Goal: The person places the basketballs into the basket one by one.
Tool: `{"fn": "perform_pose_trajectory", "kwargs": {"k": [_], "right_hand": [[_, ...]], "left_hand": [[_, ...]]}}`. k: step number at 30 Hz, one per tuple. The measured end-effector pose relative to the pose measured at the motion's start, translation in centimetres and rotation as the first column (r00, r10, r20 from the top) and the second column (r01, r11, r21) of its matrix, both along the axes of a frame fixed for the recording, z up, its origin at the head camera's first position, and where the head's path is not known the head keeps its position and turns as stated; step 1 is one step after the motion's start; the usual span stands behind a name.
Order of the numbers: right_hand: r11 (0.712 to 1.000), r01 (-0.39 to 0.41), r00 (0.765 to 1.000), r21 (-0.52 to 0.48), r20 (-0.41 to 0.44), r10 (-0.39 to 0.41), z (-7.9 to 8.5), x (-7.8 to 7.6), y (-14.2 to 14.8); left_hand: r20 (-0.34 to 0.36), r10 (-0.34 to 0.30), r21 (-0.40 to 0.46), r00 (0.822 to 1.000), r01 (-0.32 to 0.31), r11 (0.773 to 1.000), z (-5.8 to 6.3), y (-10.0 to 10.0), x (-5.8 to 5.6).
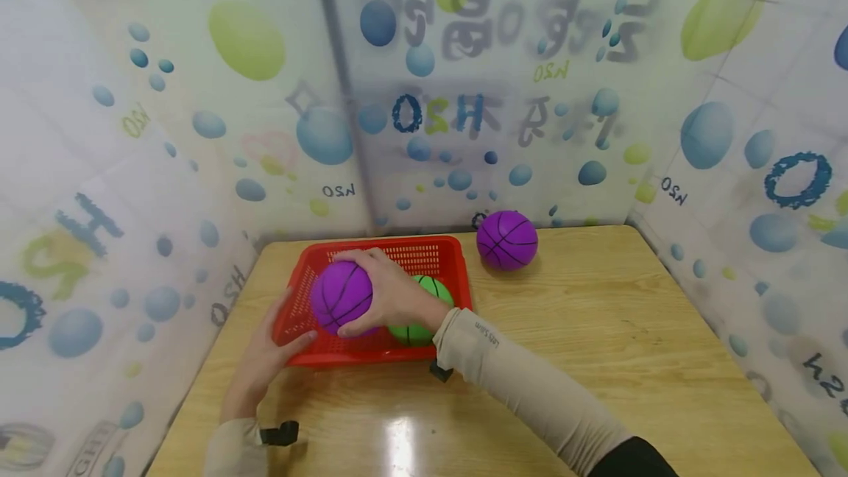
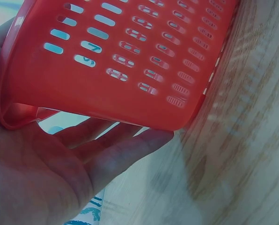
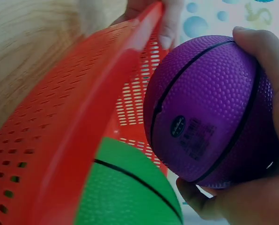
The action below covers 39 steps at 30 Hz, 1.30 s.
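My right hand (image 1: 391,293) grips a purple mini basketball (image 1: 339,299), thumb and fingers spread around opposite sides of it. The ball is held over the left part of a red perforated plastic basket (image 1: 457,256). In the right wrist view a printed label shows on the purple ball (image 3: 200,112). A green ball (image 3: 125,187) lies inside the basket, partly hidden by my right wrist in the head view. My left hand (image 1: 265,359) holds the basket's front left corner. Its thumb goes over the rim, and its fingers (image 2: 130,150) lie along the outside wall (image 2: 97,89).
A second purple ball (image 1: 507,240) rests on the wooden table (image 1: 583,330) right of the basket, near the back edge. Patterned curtains (image 1: 424,168) enclose the table at the back and both sides.
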State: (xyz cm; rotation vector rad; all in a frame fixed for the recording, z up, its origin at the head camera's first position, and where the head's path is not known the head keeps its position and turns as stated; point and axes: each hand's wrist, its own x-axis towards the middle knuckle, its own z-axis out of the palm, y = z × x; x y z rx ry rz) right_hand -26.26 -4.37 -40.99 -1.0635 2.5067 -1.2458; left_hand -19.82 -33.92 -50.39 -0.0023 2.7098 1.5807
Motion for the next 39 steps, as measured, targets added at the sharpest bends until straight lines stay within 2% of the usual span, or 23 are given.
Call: {"fn": "perform_pose_trajectory", "kwargs": {"k": [8, 14, 17, 21, 34, 39], "right_hand": [[0.998, 0.017, 0.999, 0.053, -0.049, -0.014, -0.6, 0.3, 0.0], [0.987, 0.091, 0.991, 0.134, -0.111, -0.076, -0.1, 0.5, -0.1], [0.980, 0.126, 0.985, 0.152, -0.135, -0.106, 0.1, 0.4, 0.0], [0.980, 0.143, 0.984, 0.142, -0.124, -0.126, 0.2, 0.4, 0.3], [0.981, 0.180, 0.980, 0.071, -0.096, -0.173, 0.9, 0.2, 1.4], [0.981, 0.190, 0.974, 0.040, -0.133, -0.183, 1.6, 0.0, 2.0]], "left_hand": [[0.022, 0.011, -0.002, 1.000, -0.011, 1.000, 0.0, 0.2, -0.2], [0.030, 0.009, 0.019, 1.000, -0.010, 1.000, 0.0, 0.3, -0.1], [0.066, 0.015, 0.025, 0.998, -0.017, 1.000, -0.1, 0.2, -0.2], [0.091, 0.018, 0.024, 0.996, -0.020, 1.000, 0.0, 0.1, -0.1], [0.049, -0.003, 0.010, 0.999, 0.002, 1.000, -0.2, 0.1, -0.1], [0.048, -0.002, 0.007, 0.999, 0.002, 1.000, -0.1, 0.2, -0.1]]}}
